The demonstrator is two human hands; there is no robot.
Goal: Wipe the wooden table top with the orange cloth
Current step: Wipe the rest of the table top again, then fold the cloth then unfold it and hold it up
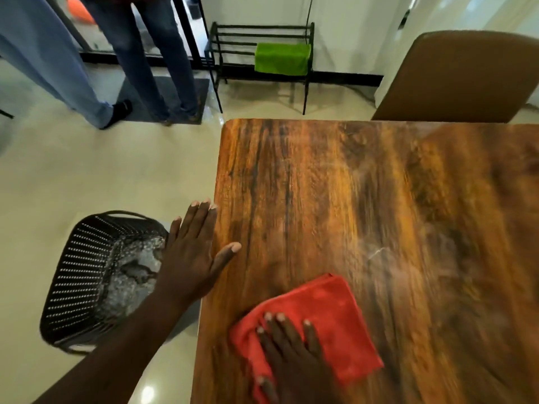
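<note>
The wooden table top (364, 199) fills the right half of the head view, with pale dusty smears near its middle. An orange cloth (329, 313) lies flat on the near left part of it. My right hand (291, 354) presses down on the cloth's near half with its fingers spread and straight. My left hand (195, 252) is held flat at the table's left edge, fingers straight and thumb resting on the wood, holding nothing.
A black perforated basket (84, 275) with a lining inside stands on the floor left of the table, under my left hand. A brown chair back (458, 77) is at the far side. Two people's legs (140, 59) stand far left. A black rack (262, 33) carries a green cloth (281, 58).
</note>
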